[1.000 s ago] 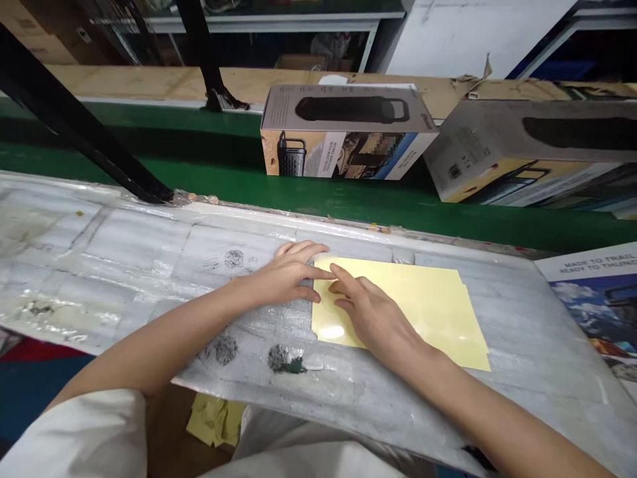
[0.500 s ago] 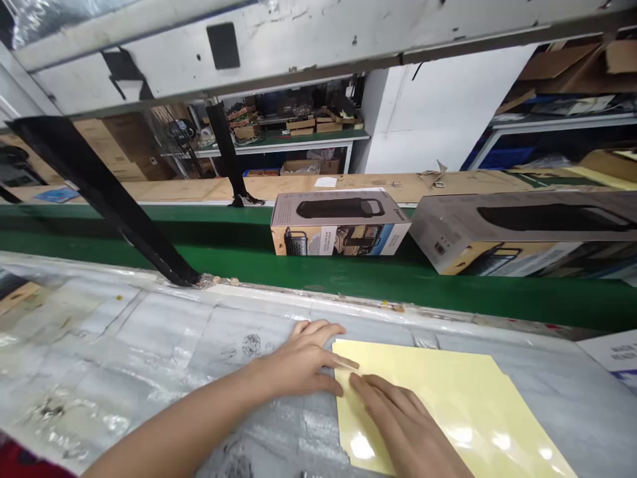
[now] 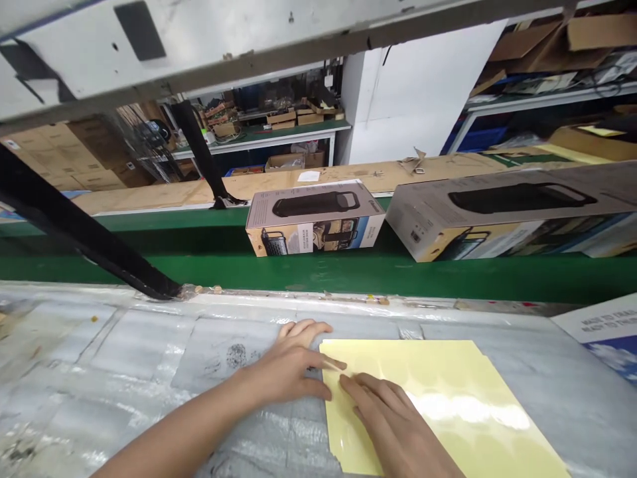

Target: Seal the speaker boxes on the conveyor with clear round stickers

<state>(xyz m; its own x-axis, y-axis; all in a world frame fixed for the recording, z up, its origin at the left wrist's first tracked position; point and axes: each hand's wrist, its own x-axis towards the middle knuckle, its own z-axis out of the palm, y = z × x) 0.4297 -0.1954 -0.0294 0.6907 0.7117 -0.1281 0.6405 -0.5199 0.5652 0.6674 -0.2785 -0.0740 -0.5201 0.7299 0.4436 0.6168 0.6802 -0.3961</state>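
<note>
A glossy yellow sheet (image 3: 448,385) with faint round shapes, like a sticker sheet, lies flat on the plastic-covered bench in front of me. My left hand (image 3: 293,365) rests at its left edge, fingers spread, with the index finger reaching over the sheet and the thumb touching its margin. My right hand (image 3: 391,418) lies on top of the sheet, its fingers stretched out close together and the tips just beside my left index finger. Whether anything small is under the right fingertips is hidden.
Beyond the bench runs a green conveyor belt (image 3: 298,273), carrying a printed carton (image 3: 313,219) and further cartons (image 3: 478,219) to its right. A black post (image 3: 89,239) rises at the left, below a white overhead beam (image 3: 223,46). A printed white-and-blue item (image 3: 604,332) stands at the right.
The view has turned a little to the right, so the cartons and the sheet appear shifted left. Both hands stay nearly in the same place on the sheet.
</note>
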